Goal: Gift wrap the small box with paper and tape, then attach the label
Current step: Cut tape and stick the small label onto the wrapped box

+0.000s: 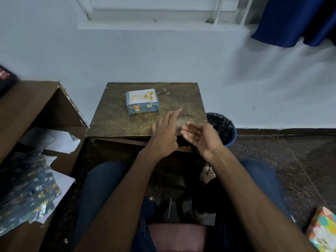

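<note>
The small box (142,101) stands on the brown wooden table (112,119), wrapped in blue paper printed with little animals. A white "Happy Birthday" label (140,96) with gold balloons lies on its top face. My left hand (165,132) hovers over the table's near edge, to the right of the box, with fingers stretched out and holding nothing. My right hand (201,137) is beside it, palm turned inward, fingers loosely spread and empty. Neither hand touches the box.
A cardboard box (45,113) with white paper stands at the left. Sheets of the same blue wrapping paper (29,193) lie below it. A bin with a black liner (222,127) sits right of the table. A colourful box (322,231) lies at the bottom right.
</note>
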